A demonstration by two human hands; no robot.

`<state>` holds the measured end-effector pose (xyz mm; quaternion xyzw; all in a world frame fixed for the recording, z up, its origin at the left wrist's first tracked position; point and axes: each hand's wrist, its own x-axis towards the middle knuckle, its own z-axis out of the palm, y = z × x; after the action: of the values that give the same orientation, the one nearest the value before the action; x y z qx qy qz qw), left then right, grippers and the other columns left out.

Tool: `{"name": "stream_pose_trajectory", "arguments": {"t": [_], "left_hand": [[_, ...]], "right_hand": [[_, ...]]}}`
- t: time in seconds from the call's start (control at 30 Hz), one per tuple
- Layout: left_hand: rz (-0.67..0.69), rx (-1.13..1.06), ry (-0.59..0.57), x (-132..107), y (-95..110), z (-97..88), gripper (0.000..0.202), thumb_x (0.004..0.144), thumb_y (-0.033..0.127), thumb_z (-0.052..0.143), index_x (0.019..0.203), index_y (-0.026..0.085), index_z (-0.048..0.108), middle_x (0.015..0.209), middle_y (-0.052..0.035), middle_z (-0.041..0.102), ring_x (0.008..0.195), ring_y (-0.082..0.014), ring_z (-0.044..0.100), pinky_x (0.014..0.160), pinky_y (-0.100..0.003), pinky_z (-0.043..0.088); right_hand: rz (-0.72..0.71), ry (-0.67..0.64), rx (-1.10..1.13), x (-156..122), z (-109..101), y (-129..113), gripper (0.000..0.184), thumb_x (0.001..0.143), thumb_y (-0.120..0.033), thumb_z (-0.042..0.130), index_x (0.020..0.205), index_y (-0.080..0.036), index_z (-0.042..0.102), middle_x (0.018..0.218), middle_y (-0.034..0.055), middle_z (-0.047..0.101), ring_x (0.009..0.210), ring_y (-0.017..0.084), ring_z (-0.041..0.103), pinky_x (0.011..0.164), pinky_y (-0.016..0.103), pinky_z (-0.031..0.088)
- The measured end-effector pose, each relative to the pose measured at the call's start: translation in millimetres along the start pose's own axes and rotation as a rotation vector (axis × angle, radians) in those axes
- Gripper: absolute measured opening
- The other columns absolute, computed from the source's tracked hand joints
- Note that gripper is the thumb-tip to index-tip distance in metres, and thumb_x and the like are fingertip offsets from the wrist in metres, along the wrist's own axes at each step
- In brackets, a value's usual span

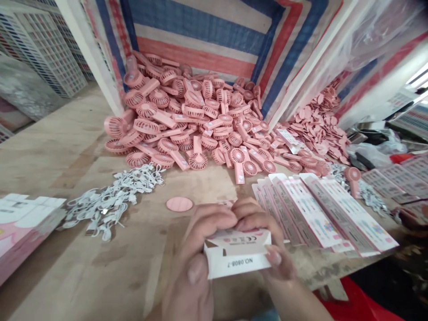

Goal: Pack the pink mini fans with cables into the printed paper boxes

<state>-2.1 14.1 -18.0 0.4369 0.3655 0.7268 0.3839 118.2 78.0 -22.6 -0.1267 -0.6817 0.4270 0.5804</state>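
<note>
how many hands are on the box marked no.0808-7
2: the left hand grips the box at its left end, the right hand at its right end.

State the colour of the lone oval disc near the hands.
The oval disc is pink, best seen in the head view.
</note>
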Motion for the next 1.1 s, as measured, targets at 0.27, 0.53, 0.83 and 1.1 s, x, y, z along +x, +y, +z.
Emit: {"name": "stream_pose_trajectory", "arguments": {"t": [0.27, 0.53, 0.83, 1.1], "left_hand": [[0.116, 0.168, -0.092, -7, -16, -2.1, 0.047, 0.099, 0.011, 0.039, 0.139, 0.032, 0.055, 0.123, -0.0036, 0.061, 0.114, -0.0175, 0.058, 0.098, -0.028, 0.049], [0.049, 0.023, -0.087, 2, -21, -5.2, 0.014, 0.089, 0.017, 0.056, 0.086, 0.022, 0.069, 0.100, -0.0033, 0.054, 0.096, -0.0161, 0.056, 0.085, -0.027, 0.050], [0.093, 0.345, 0.022, 0, -12, 5.9, 0.021, 0.083, 0.002, 0.053, 0.088, 0.023, 0.051, 0.087, 0.0019, 0.052, 0.082, -0.0098, 0.054, 0.073, -0.016, 0.046], [-0.734, 0.117, -0.132, 6, -41, -64.3, 0.054, 0.096, 0.060, 0.037, 0.120, 0.017, 0.061, 0.071, -0.0029, 0.063, 0.073, -0.0216, 0.060, 0.072, -0.033, 0.046]], "right_hand": [[0.045, 0.120, -0.031, -8, 1, 8, 0.028, 0.091, -0.041, 0.054, 0.101, -0.024, 0.074, 0.087, 0.0048, 0.069, 0.080, 0.023, 0.062, 0.073, 0.040, 0.049], [-0.010, 0.130, -0.115, -12, 2, 13, 0.025, 0.093, -0.035, 0.057, 0.102, -0.021, 0.076, 0.087, 0.0067, 0.073, 0.079, 0.023, 0.067, 0.072, 0.038, 0.051], [0.082, 0.168, -0.110, -23, 3, 15, 0.024, 0.094, -0.035, 0.057, 0.099, -0.022, 0.076, 0.083, 0.0064, 0.073, 0.077, 0.023, 0.067, 0.068, 0.037, 0.053], [-0.034, 0.090, -0.165, -20, 2, 6, 0.023, 0.096, -0.032, 0.054, 0.106, -0.021, 0.071, 0.083, 0.0065, 0.073, 0.075, 0.022, 0.068, 0.066, 0.037, 0.054]]}}
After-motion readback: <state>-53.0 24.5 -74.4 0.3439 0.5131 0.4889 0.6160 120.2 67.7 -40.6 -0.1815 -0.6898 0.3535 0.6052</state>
